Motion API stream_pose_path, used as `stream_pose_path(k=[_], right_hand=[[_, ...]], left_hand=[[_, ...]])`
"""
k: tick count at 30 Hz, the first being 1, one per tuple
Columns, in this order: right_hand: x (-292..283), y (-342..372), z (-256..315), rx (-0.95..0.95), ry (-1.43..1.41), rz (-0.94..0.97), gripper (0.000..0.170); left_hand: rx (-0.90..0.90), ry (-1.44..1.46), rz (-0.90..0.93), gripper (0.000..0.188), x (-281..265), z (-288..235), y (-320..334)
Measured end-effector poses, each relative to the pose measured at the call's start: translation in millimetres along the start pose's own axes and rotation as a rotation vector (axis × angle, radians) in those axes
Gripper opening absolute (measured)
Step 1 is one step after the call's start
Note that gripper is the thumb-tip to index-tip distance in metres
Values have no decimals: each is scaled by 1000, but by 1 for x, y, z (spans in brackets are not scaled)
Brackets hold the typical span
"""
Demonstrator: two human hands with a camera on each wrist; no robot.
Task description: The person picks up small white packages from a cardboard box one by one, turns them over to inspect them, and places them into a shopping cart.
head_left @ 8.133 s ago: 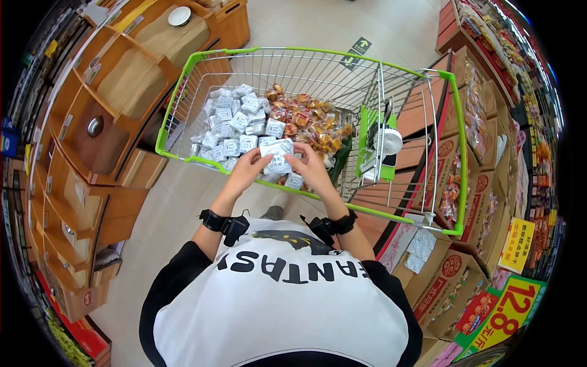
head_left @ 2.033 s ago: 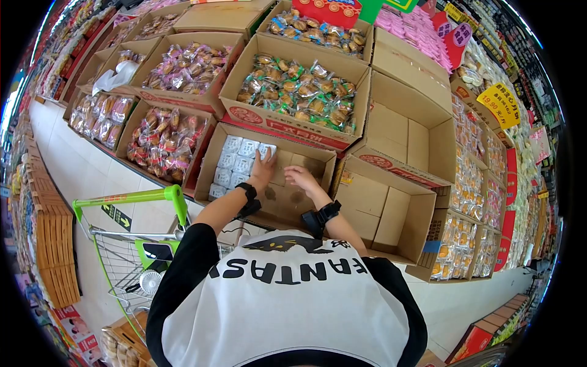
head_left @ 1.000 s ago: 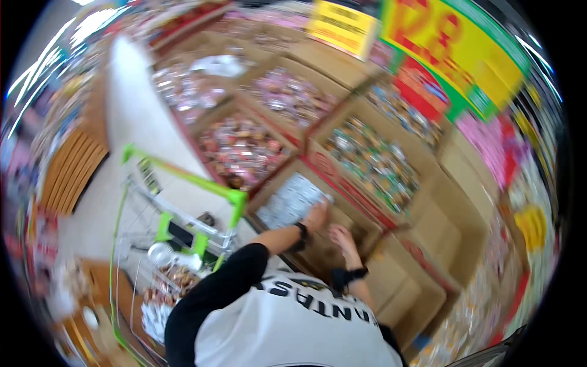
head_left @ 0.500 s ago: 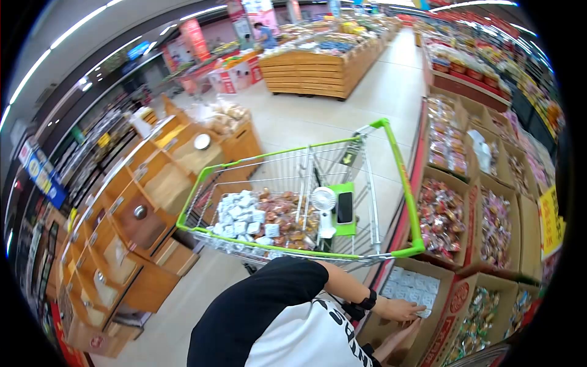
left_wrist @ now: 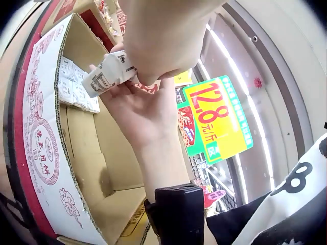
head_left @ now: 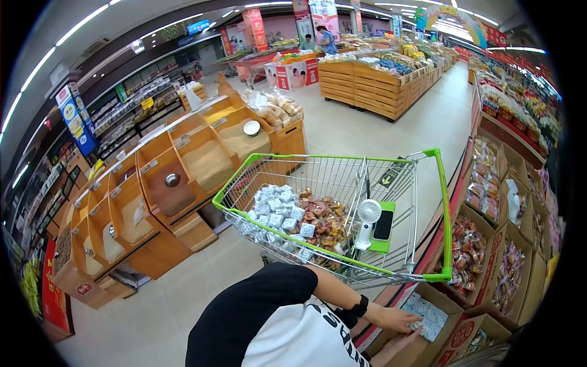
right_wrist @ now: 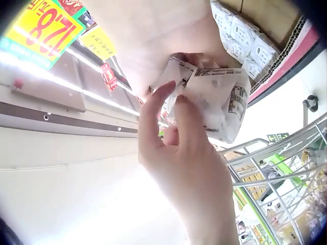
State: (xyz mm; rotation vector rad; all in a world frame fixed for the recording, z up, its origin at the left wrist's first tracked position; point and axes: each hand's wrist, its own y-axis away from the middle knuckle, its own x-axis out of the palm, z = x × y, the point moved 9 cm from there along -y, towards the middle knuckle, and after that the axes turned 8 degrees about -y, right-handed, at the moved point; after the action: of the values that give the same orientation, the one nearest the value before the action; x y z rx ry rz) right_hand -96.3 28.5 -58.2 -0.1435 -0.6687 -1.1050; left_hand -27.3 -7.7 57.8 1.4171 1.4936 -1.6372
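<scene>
My left hand [head_left: 396, 318] and right hand [head_left: 391, 347] meet over a low carton [left_wrist: 38, 168] printed with red mooncake lettering. Both hold one white wrapped mooncake [right_wrist: 219, 104]. In the right wrist view the left thumb and index finger pinch the wrapper. The left wrist view shows my right hand [left_wrist: 145, 117] palm up, fingers bent at the underside of the mooncake [left_wrist: 108, 75]. Part of the wrapper is hidden by my hands. Similar white mooncakes [head_left: 431, 317] lie in rows inside the carton.
A green-rimmed cart [head_left: 342, 260] stands ahead, bearing heaps of white packets [head_left: 275, 211] and brown packets [head_left: 324, 217], a white fan [head_left: 369, 211] and a phone [head_left: 383, 225]. Wooden grain bins [head_left: 168, 183] line the left. More cartons of snacks [head_left: 468, 254] run along the right.
Earliest, both hands held a white packet over the cart; later they reached into the carton, left hand on its packets. The head view has since swung left and up to the cart and aisle.
</scene>
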Motion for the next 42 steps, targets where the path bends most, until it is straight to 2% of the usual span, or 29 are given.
stream_pose_path(k=[4,7,9,10,14,15,16,18,19,20,21,28,30,34,36,39,40,42], right_hand=[[6,9,-5,37,19,55,49],[6,14,-11,85,15,120,50],[10,18,-18,130,19,182,50],[14,19,-21,150,27,209,50],[30,18,-39,220,184,364,51],[91,87,16,315,86,65,60],[96,88,17,316,88,67,60],[103,87,4,433,74,121,65],[90,77,-13,434,77,122,65],[77,62,-36,375,30,266,66],[87,65,-34,314,-17,408,67],[101,82,-31,327,-53,530,64],[99,82,-33,298,-129,542,62],[82,77,-34,270,-173,530,59],[68,75,-24,241,-197,447,57],[59,78,2,166,-216,418,58],[55,77,9,148,-210,405,58],[53,79,20,126,-184,434,59]], left_hand=[[-34,16,-90,20,-12,3,15],[-129,42,-78,22,-22,11,27],[-245,66,-154,24,-31,23,37],[-247,62,-155,24,-34,24,39],[-334,-56,-236,27,-65,31,46],[-344,-103,-251,28,-73,31,47],[-346,-104,-253,28,-79,30,49],[-313,-77,-307,29,-91,23,52],[-315,-76,-309,29,-91,23,55],[-343,-72,-295,30,-88,26,59],[-371,-68,-281,31,-92,25,61],[-435,-130,-187,33,-111,8,72],[-444,-78,-309,31,-117,6,73],[-383,20,-336,26,-121,-2,65],[-381,246,-343,28,-110,-1,62],[-358,444,-406,26,-102,2,58],[-339,460,-407,26,-99,2,56],[-407,699,-300,27,-78,9,55]])
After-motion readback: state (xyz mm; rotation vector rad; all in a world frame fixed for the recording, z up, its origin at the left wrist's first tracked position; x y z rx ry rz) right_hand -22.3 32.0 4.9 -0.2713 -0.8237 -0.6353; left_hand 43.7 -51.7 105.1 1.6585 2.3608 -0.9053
